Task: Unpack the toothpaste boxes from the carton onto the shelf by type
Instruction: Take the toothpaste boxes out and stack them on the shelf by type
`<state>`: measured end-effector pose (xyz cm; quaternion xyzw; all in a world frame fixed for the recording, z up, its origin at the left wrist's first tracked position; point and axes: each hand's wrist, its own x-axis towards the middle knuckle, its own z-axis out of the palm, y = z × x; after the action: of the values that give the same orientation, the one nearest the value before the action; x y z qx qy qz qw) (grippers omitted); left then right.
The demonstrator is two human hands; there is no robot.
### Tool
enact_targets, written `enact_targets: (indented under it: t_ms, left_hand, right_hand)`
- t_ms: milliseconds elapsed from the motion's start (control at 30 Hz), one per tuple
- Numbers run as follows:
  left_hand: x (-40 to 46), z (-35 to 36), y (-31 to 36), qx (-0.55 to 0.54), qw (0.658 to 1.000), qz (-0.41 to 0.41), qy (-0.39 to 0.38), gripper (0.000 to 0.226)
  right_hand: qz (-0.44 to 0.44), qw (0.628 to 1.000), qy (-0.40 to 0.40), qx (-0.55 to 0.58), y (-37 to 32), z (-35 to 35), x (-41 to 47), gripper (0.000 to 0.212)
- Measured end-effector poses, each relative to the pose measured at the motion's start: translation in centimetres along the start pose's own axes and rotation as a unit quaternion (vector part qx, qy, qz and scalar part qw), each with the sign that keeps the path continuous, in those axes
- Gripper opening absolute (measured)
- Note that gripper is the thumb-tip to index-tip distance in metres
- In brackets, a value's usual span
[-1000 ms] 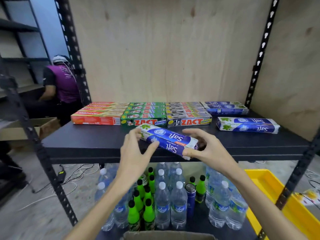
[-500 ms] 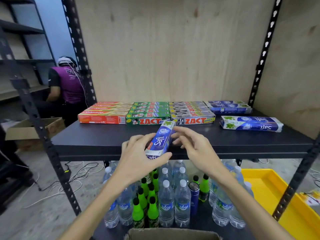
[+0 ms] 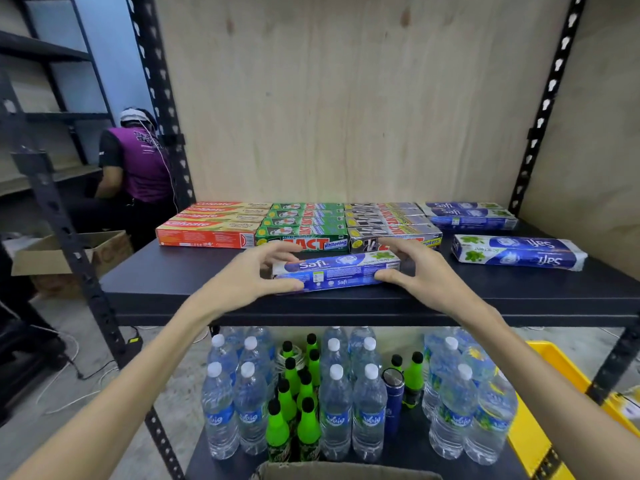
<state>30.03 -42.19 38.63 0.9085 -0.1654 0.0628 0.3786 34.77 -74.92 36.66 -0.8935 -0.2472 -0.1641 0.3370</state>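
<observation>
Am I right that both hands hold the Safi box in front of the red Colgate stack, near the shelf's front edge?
Not quite. In the head view the left hand and right hand hold the Safi box near the shelf's front edge, but in front of the Zact stacks, not the red Colgate stack, which is further left.

Stockroom/warehouse: black steel rack shelf w/ plywood backing, toothpaste boxes sorted by brand, bottled water below, open carton on floor.
</observation>
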Motion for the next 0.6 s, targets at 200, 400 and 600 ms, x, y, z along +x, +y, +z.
enact_targets:
  t_ms: [200, 400, 600]
  left_hand:
    - [1.1, 1.8, -0.6, 0.035, 0.997, -0.004, 0.064, 0.055]
    - [2.8, 2.3, 0.7, 0.013, 0.998, 0.015, 0.059, 0.055]
    - [7.3, 5.4, 4.8, -0.003, 0.996, 0.055, 0.071, 0.053]
  right_hand:
    - [0.009, 0.999, 0.028, 0.011, 1.1, -0.5, -0.7, 0.057]
    - [-0.006, 0.999, 0.047, 0.010, 2.2, -2.0, -0.9, 0.056]
    - [0.011, 0.995, 0.102, 0.004, 5.3, -7.4, -1.1, 0.053]
